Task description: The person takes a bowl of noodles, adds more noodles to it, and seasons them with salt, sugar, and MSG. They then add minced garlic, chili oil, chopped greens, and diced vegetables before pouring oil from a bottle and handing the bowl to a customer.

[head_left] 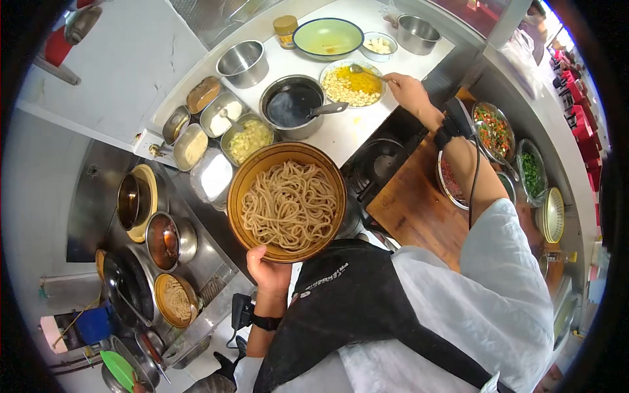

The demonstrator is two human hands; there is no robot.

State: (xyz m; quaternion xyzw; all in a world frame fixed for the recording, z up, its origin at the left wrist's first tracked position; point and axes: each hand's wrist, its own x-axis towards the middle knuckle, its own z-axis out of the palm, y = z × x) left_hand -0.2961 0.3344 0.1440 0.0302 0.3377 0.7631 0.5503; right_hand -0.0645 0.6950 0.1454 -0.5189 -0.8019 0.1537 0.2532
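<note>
Left hand (267,267) gripping noodle bowl (287,204), right hand (407,93) pinching spoon (367,71)
The bowl is crowding the pot (292,103) at the white kitchen table's (337,134) near edge; the spoon is reaching into a dish (352,99) by its side edge.

White short-sleeved top (504,262); black apron (347,295), pale lettering; black wristbands (266,322).

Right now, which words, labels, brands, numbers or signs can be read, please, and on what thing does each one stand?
No text can be read for certain.
Black apron: pale slanted lettering, too blurred.
Yellow-lidded jar: label too small.
Wooden board: faint mark, too small.
</note>
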